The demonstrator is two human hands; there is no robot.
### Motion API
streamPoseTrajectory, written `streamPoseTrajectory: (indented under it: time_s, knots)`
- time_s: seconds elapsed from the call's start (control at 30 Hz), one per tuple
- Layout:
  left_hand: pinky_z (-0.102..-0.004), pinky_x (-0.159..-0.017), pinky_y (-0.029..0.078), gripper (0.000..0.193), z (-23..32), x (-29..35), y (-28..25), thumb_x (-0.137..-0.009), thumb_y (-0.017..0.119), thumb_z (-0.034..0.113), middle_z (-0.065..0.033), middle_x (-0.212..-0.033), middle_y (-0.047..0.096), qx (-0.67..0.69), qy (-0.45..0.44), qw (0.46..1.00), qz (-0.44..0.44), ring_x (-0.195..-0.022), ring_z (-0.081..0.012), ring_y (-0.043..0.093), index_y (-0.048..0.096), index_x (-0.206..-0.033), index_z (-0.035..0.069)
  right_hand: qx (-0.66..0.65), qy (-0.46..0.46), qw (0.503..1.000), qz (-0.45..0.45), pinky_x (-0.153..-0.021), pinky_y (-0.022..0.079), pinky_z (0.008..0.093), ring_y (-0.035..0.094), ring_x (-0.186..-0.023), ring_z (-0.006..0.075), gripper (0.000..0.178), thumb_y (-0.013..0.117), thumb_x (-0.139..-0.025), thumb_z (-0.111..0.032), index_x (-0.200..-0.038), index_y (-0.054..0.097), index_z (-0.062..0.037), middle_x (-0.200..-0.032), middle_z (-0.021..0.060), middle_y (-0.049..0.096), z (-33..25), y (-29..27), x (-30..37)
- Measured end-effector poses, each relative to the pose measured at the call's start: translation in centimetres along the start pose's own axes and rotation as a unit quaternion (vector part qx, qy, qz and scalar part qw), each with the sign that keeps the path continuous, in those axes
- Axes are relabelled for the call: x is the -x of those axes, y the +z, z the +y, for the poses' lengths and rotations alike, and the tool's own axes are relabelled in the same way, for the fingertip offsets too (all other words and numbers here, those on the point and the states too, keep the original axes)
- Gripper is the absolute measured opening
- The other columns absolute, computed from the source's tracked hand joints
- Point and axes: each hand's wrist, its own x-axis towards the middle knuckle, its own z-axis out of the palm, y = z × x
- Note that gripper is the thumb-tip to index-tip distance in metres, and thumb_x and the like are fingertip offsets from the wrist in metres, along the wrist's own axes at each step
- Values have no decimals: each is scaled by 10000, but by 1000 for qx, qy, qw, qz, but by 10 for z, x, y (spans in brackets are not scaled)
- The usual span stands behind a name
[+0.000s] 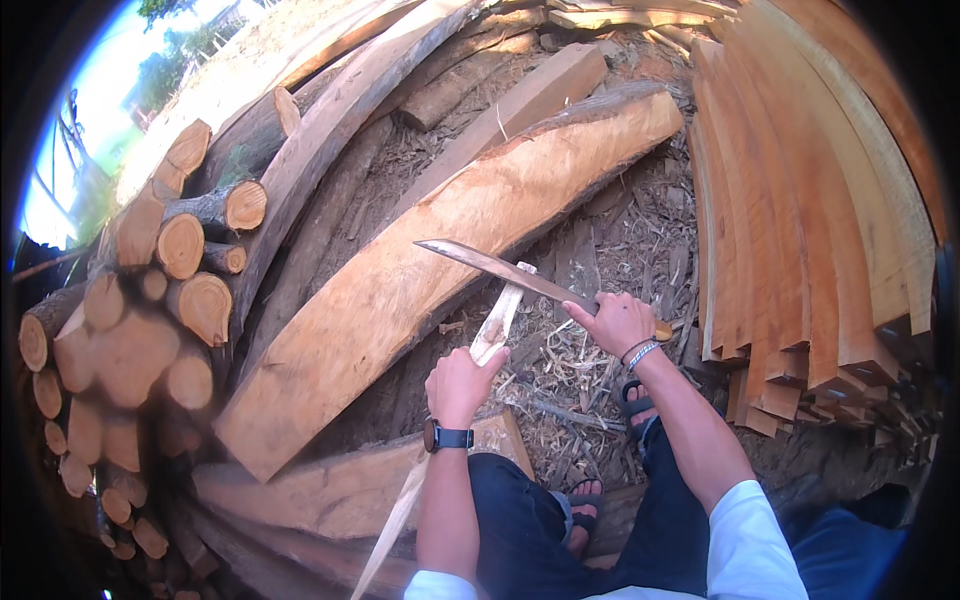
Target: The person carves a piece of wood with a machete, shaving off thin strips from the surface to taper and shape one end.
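Closed around a pale, peeled wooden stick (498, 322) is my left hand (462, 384), with a watch at the wrist. The stick slants upward past my thumb, and its long lower end runs down beside my left forearm. My right hand (618, 326) grips a machete (480, 263) by its handle; the handle's butt shows past my palm. The blade points to the upper left and crosses the stick near its top end. Whether the edge touches the wood I cannot tell. Behind the blade lies a big, flat-cut log slab (390, 285) with bark along its lower side.
Cut round logs (205, 310) are stacked at the left. Long sawn planks (790, 200) stand piled at the right. Wood shavings (570, 380) cover the ground around my sandalled feet (583, 505). Another timber piece (320, 500) lies at the lower left, by my knee.
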Motion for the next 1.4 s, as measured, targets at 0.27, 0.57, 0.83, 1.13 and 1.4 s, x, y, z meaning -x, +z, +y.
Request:
streamPoseTrajectory:
  time_s: [0.27, 0.57, 0.83, 1.13, 1.4]
  knots:
    - [-457, -777, 534, 696, -1, 1, -2, -795, 609, 655, -255, -902, 693, -3, -13, 1000, -5, -896, -392, 680, 711, -957, -14, 16, -13, 1000, -6, -687, 546, 455, 698, -744, 356, 783, 439, -838, -753, -862, 732, -27, -751, 215, 691, -2, -5, 0]
    - [-465, -748, 529, 686, -5, 2, 3, -780, 628, 646, -259, -848, 686, 2, -3, 1000, 14, -854, -398, 680, 708, -907, -24, 14, -31, 999, -6, -696, 544, 456, 697, -761, 362, 765, 472, -826, -748, -861, 736, -32, -750, 203, 693, -4, 1, 3]
    - [-463, -775, 532, 688, -3, 2, -3, -793, 619, 647, -258, -886, 690, 7, -9, 1000, 7, -890, -395, 679, 708, -946, -17, 2, -34, 999, -15, -681, 546, 461, 696, -743, 362, 770, 442, -839, -750, -846, 732, -37, -755, 212, 692, -8, 3, 5]
    - [-463, -781, 530, 690, -4, 2, -2, -795, 616, 648, -261, -886, 688, 1, -13, 1000, 0, -892, -396, 678, 707, -952, -18, 17, -29, 999, -10, -685, 549, 455, 699, -739, 355, 763, 463, -837, -742, -858, 730, -29, -756, 207, 694, -8, -3, 3]
    - [-464, -755, 529, 664, -5, 1, 2, -790, 632, 635, -249, -850, 690, 22, -9, 1000, 17, -859, -398, 680, 712, -924, -10, 11, -32, 999, -4, -673, 545, 458, 697, -730, 354, 759, 479, -822, -748, -855, 732, -34, -721, 208, 683, -7, 1, 9]
